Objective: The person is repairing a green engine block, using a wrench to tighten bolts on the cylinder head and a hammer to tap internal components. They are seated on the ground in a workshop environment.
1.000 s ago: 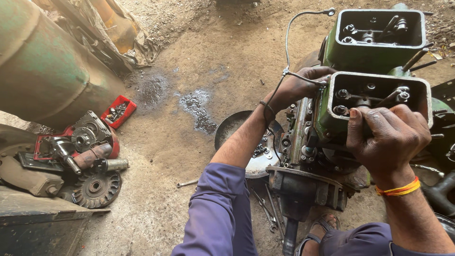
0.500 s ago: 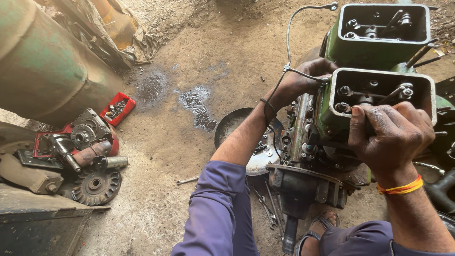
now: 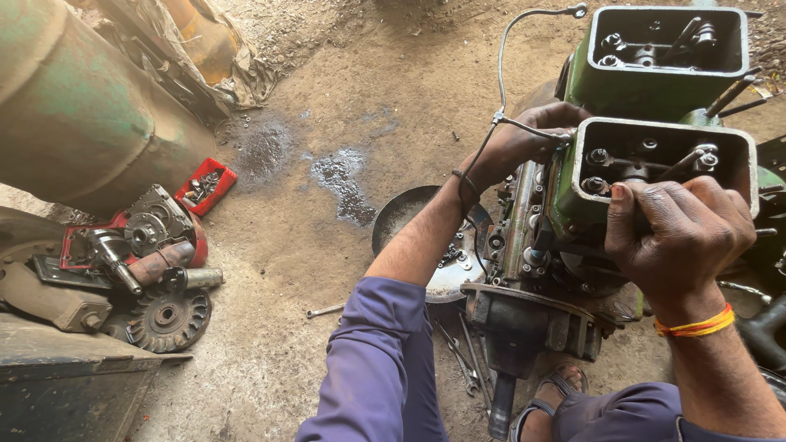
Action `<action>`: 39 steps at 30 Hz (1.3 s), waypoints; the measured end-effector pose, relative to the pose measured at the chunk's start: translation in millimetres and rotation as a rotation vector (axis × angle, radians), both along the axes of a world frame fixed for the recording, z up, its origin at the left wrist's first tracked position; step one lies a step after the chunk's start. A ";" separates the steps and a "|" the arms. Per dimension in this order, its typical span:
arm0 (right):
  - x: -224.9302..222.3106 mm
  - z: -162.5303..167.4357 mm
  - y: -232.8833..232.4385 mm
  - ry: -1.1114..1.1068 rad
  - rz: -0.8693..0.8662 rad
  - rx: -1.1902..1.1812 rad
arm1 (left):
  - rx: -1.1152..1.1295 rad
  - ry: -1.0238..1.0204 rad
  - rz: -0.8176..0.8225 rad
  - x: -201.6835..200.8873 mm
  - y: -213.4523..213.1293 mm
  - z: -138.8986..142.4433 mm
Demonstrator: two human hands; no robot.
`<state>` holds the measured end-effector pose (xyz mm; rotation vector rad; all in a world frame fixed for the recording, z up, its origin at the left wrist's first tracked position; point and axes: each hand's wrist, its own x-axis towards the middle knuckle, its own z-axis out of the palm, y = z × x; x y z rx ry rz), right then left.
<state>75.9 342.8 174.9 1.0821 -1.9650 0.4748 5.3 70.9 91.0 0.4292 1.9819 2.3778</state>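
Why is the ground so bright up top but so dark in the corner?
In the head view, daylight falls on the dirt ground, while the bottom-left corner sits in deep shadow under a dark metal slab. The right hand on the green engine box looks sharp, and straight edges bend near the frame's sides, as with a wide lens.

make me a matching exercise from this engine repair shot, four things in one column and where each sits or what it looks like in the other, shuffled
Things:
1. left hand
2. right hand
3. red tray
4. gear wheel

Descriptions:
a. lies on the dirt floor at the far left, toothed and dark
b. grips the near rim of the open green engine box
c. reaches to the far side of the engine, by a thin metal pipe
d. small, holds little parts, beside the big green drum

Pairs: 1-c, 2-b, 3-d, 4-a
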 end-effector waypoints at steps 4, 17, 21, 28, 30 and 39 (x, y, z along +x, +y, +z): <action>-1.2 -0.6 0.0 0.002 -0.007 0.015 | 0.022 -0.081 0.018 1.0 1.0 1.4; -3.8 0.3 0.7 -0.003 0.003 0.007 | 0.034 -0.045 -0.043 -8.1 2.8 -4.9; -5.0 -1.2 1.7 0.003 -0.014 0.024 | 0.044 0.042 -0.069 -4.4 2.3 -2.9; -6.6 -7.9 2.5 0.016 -0.007 0.014 | 0.004 0.074 -0.084 -1.5 -3.9 1.2; -7.8 -10.1 2.2 0.008 0.001 0.008 | -0.022 0.042 -0.062 -6.4 -5.0 -2.0; -11.0 -13.9 2.2 -0.019 0.008 0.017 | 0.035 0.031 -0.034 -18.0 -1.8 -15.5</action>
